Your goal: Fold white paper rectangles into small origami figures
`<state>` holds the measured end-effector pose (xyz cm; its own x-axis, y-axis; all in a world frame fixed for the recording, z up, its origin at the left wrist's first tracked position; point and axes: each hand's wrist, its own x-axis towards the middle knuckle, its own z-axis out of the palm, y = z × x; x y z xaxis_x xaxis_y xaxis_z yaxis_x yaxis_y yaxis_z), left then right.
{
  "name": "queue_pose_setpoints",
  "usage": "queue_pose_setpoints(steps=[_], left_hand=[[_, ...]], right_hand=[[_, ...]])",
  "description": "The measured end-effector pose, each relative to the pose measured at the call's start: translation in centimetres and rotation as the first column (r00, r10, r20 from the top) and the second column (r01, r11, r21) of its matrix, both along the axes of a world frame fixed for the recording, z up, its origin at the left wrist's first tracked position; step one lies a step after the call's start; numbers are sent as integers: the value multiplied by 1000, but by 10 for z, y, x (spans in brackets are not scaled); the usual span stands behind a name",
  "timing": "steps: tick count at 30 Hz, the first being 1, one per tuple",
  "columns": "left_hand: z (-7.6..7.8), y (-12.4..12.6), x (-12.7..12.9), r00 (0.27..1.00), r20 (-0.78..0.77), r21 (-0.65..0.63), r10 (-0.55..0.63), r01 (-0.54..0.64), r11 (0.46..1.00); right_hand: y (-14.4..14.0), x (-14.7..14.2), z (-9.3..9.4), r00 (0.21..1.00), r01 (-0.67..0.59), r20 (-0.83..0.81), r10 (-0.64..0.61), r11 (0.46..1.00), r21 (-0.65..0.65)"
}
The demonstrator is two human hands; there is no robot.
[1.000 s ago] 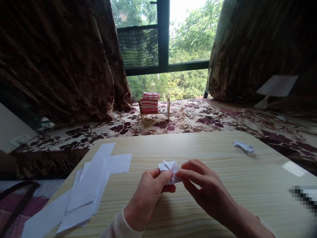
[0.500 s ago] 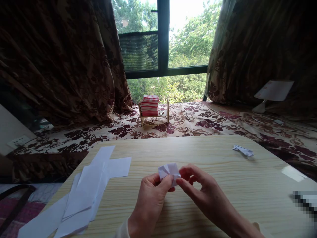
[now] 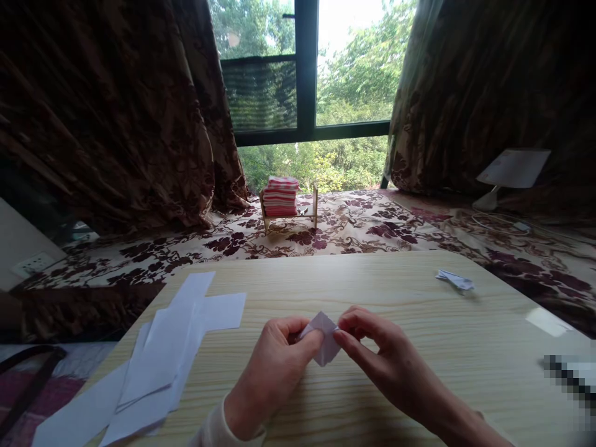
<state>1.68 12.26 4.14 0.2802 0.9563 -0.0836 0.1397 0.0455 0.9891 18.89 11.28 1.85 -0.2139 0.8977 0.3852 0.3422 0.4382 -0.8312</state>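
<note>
Between my hands, above the front middle of the table, is a small folded piece of white paper [image 3: 324,351], turned so that it looks like a diamond. My left hand [image 3: 279,354] grips its left side, thumb lying across the near face. With thumb and forefinger my right hand [image 3: 372,341] pinches the paper's right corner. Fingers behind the paper are partly hidden. Left of my hands, overlapping white paper strips [image 3: 158,354] lie on the tabletop. A narrow folded paper piece [image 3: 456,280] rests near the far right of the table.
The pale wooden table [image 3: 335,279] has rounded far corners. Beyond it, a small wooden stand [image 3: 315,208] holds a stack of pink striped cloths [image 3: 280,197] on the patterned cover. A lamp [image 3: 514,167] stands far right. At the right edge a dark, pixelated object [image 3: 570,375] is unclear.
The folded paper has turned from a roughly square-on pose to a diamond, its top corner now pointing away. Both hands still hold it; my left hand and wrist have shifted slightly left.
</note>
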Motion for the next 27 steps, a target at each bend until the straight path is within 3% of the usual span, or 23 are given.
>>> queue_pose_setpoints(steps=[4,15,18,23,27], left_hand=[[-3,-2,3,999,-3,-17,-48,48,999],[-4,-9,11,998,49,30,-38,37,999],[-3,-10,10,994,90,-27,-64,67,997],[-5,-7,9,952,282,-193,115,-61,979],[-9,-4,10,880,375,-301,292,-182,936]], right_hand=[[1,0,0,999,-16,-35,16,1000,1],[-2,-2,6,999,-44,10,44,999,-27],[-4,-4,6,1000,-25,16,25,999,-30],[2,0,1,988,73,-126,-92,987,-144],[0,-2,3,984,-46,-178,6,975,-217]])
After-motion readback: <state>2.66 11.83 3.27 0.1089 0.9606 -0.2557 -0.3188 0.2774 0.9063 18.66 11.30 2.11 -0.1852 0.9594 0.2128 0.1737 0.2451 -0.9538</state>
